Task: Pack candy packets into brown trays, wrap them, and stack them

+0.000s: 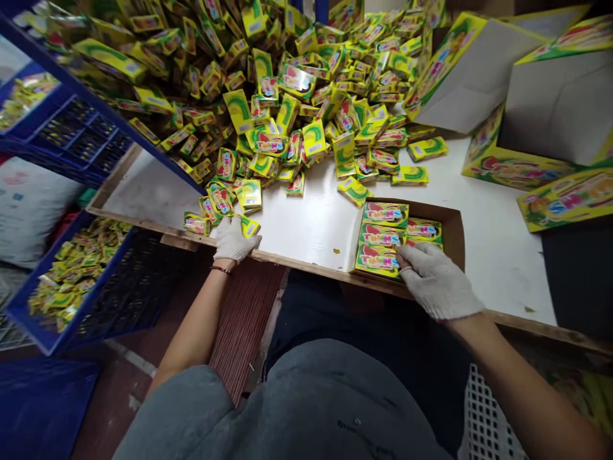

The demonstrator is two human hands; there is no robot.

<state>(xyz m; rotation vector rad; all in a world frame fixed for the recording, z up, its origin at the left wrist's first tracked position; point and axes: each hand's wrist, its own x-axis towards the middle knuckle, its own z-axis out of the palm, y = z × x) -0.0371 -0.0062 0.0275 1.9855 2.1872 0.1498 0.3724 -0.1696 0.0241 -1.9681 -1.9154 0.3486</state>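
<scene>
Gloved fingers of the right hand [438, 281] press flat on the nearest small packet [378, 259] stacked in the brown tray [454, 233], while the left hand [233, 239] closes on a loose packet [249, 225] at the table edge [306, 260]; they look light, glossy, likely slippery, best pinched by the edges.

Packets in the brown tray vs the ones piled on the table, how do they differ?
The packets in the brown tray lie flat, face up, in neat rows; the piled packets are heaped loosely at all angles, some on edge. The tray holds only a few, under the gloved right hand; the pile covers most of the white table, and the gloved left hand rests at its near edge. Both show the same yellow-green printed wrapper.
</scene>
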